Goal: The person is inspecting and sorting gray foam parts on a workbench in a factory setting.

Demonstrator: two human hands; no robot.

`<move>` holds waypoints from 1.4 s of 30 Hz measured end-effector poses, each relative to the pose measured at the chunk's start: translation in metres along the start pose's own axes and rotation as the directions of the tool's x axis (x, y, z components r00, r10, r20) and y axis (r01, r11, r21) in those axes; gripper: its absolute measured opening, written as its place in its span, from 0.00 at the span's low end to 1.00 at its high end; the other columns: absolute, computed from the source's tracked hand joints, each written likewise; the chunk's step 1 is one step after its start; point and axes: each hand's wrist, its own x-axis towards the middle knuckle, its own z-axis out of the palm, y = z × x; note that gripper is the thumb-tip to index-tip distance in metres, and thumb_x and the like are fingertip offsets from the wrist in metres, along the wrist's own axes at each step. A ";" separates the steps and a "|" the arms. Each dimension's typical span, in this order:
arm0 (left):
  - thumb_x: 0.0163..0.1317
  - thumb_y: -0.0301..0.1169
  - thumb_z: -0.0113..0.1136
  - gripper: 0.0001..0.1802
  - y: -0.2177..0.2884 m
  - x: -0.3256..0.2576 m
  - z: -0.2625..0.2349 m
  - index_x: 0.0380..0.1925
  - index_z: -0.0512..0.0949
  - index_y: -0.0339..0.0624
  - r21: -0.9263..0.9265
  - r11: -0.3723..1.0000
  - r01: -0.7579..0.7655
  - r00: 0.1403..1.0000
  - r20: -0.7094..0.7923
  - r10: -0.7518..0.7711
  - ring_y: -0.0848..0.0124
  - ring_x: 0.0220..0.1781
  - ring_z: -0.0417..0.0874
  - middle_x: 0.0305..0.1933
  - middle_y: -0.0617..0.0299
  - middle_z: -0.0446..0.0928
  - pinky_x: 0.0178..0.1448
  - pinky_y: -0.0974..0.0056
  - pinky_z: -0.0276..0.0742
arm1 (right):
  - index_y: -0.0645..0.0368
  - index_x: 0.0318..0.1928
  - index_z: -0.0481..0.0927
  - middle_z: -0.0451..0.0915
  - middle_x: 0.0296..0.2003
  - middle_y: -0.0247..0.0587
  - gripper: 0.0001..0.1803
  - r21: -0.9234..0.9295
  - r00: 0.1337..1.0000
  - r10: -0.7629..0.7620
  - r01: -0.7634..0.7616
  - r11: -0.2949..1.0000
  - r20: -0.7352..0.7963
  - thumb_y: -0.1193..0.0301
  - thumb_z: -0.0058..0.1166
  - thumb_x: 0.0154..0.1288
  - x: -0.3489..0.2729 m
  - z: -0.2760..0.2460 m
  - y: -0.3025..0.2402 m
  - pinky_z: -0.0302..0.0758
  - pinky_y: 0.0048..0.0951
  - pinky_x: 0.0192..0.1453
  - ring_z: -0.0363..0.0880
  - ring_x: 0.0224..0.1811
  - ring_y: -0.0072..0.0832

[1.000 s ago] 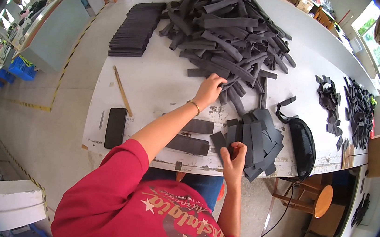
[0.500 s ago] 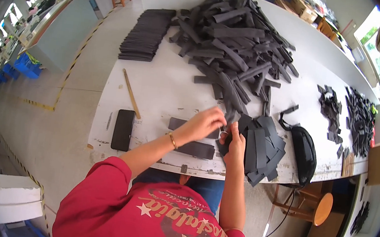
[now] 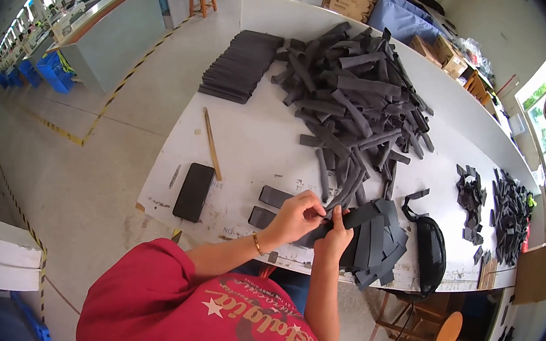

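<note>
- Head view, working area: a white table [image 3: 256,141] with scuffed paint along its near edge; both bare hands work near that edge, just left of a fanned pile of flat dark pieces [image 3: 378,250].
- Right hand [image 3: 335,237]: the grip is narrow, with the thumb uppermost, closed on a dark strip [image 3: 363,214] whose free end projects up and to the right, over the fanned pile.
- Left hand [image 3: 298,219]: just beside the right; thumb and fingertips are drawn close together at dark material between the two hands. Whether they pinch it cannot be told. A bracelet [image 3: 258,243] encircles the wrist.
- Left of the hands: two flat dark bands [image 3: 275,196], one nearer the table edge than the other, both partly behind the left hand; farther left, a black phone [image 3: 194,192] and a slender wooden stick [image 3: 211,142].
- Beyond the hands: a loose heap of dark fabric strips [image 3: 361,103], several trailing toward the fingers; at its left, a neat row of stacked dark pieces [image 3: 239,69].
- Right of the fanned pile: a black mesh pouch [image 3: 428,255]; farther right, two heaps of small dark scraps [image 3: 510,214].
- Below the table's right side: a round-topped wooden stool [image 3: 448,332].
</note>
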 end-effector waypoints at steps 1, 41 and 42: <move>0.51 0.16 0.62 0.07 0.005 -0.008 0.000 0.27 0.75 0.36 0.091 0.996 0.012 1.000 0.007 -0.013 0.74 0.26 0.77 0.28 0.62 0.74 0.32 0.70 0.74 | 0.58 0.32 0.74 0.72 0.23 0.29 0.08 0.011 0.998 0.008 -0.007 1.000 -0.056 0.72 0.60 0.66 0.002 0.000 -0.003 0.68 0.24 0.29 0.69 0.22 0.20; 0.64 0.26 0.60 0.08 -0.025 0.017 -0.047 0.42 0.76 0.36 -0.758 0.455 0.467 0.750 0.068 -0.658 0.67 0.42 0.85 0.40 0.57 0.82 0.47 0.61 0.82 | 0.70 0.58 0.73 0.74 0.39 0.45 0.25 -0.731 0.890 -0.047 0.401 0.552 0.453 0.63 0.52 0.69 -0.022 -0.013 -0.037 0.69 0.27 0.49 0.73 0.43 0.29; 0.63 0.27 0.61 0.09 -0.026 0.017 -0.049 0.41 0.76 0.36 -0.751 0.452 0.481 0.728 0.056 -0.684 0.67 0.41 0.85 0.40 0.57 0.82 0.46 0.62 0.81 | 0.69 0.60 0.72 0.74 0.42 0.48 0.27 -0.757 0.885 -0.004 0.401 0.516 0.466 0.60 0.52 0.69 -0.022 -0.018 -0.041 0.70 0.29 0.50 0.73 0.44 0.33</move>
